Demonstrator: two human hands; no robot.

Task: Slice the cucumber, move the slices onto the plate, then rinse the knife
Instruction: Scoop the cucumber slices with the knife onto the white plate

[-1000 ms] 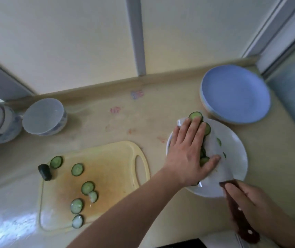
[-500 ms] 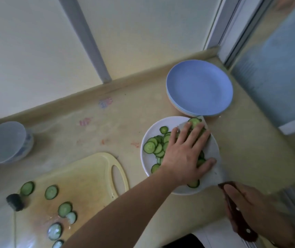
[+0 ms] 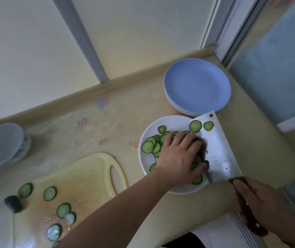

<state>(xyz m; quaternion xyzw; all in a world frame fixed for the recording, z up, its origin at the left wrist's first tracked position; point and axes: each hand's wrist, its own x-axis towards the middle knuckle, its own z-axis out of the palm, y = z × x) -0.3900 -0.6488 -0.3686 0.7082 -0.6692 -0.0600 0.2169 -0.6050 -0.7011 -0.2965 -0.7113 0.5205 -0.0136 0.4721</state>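
Far left there's a pale bowl [image 3: 2,144] on the counter, then the yellow cutting board [image 3: 82,183] with a few leftover slices [image 3: 49,193] and the dark cucumber end [image 3: 13,204]. On the white plate [image 3: 144,163], the left hand [image 3: 178,156] lies spread, fingers mostly straight, over the slice pile [image 3: 151,144]. The cleaver [image 3: 218,151] lies angled over the plate's right side, two slices stuck on it, right hand [image 3: 266,203] wrapped round the handle. Blue plates [image 3: 196,85] stacked behind.

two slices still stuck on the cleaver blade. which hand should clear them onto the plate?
Left, probably. The left hand lies on the slice pile on the white plate, beside the blade, its fingers near the two stuck slices. The right hand grips the cleaver handle, so it is occupied.
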